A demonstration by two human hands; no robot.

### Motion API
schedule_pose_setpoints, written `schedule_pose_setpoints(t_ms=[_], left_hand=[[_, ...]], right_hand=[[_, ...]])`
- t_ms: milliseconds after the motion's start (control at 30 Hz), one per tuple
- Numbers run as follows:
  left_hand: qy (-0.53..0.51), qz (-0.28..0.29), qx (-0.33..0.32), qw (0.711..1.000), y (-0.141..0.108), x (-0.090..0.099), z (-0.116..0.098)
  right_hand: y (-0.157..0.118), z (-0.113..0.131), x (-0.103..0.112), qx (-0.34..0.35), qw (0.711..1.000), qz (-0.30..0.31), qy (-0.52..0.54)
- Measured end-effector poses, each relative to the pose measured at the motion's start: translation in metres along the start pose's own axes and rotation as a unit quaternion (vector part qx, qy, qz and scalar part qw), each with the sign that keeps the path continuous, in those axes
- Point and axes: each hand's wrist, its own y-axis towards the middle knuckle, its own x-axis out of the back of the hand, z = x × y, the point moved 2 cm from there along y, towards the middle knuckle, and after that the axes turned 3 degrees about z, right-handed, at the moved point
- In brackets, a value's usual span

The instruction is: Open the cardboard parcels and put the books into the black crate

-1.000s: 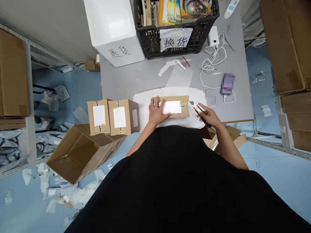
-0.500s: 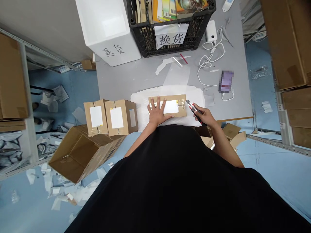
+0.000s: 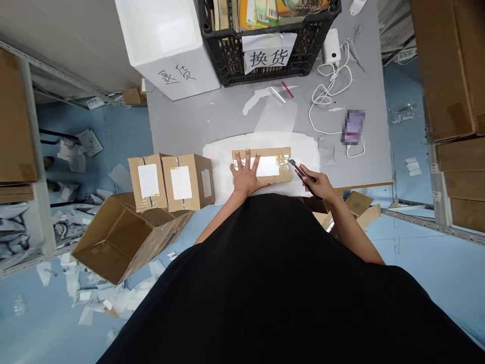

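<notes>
Left hand [image 3: 246, 176] lay open on a flat brown cardboard box [image 3: 261, 153], fingers spread wide across its top beside a white rectangular label [image 3: 267, 166]. The box sat on a white foam sheet [image 3: 217, 172] near the edge of a grey table [image 3: 182, 121]. Right hand [image 3: 320, 185] was closed in a firm, narrow grip around a red-and-black utility knife [image 3: 303, 173], its blade tip just beside the clear-taped right end of the box. Two brown cardboard cartons [image 3: 182, 183] with white labels stood to the left of the box, and an open brown carton [image 3: 113, 237] lay tilted below them, above the blue floor [image 3: 417, 283]. Further along the table stood a black plastic crate [image 3: 223, 65] holding books, a white foam box [image 3: 166, 50] with handwritten characters, and a white power bank [image 3: 331, 45] with a looped white cable [image 3: 316, 111].
</notes>
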Motion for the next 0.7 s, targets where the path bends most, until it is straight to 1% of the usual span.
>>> schedule_pose_setpoints(t_ms=[167, 533, 600, 633, 700], left_hand=[[0.007, 0.009, 0.006, 1.000, -0.001, 0.002, -0.002], [0.017, 0.019, 0.019, 0.999, -0.001, 0.004, -0.004], [0.001, 0.010, 0.015, 1.000, -0.001, 0.004, -0.003], [-0.009, 0.004, 0.011, 1.000, -0.001, 0.003, -0.003], [-0.027, -0.004, 0.003, 1.000, -0.002, 0.003, -0.001]], right_hand=[[-0.009, 0.001, -0.001, -0.003, 0.999, 0.011, -0.033], [-0.036, -0.016, -0.005, -0.036, 0.998, 0.049, 0.001], [-0.041, -0.024, -0.007, -0.039, 0.998, 0.034, 0.036], [-0.043, -0.031, -0.008, -0.042, 0.997, 0.014, 0.059], [-0.046, -0.047, -0.010, -0.048, 0.993, -0.049, 0.095]])
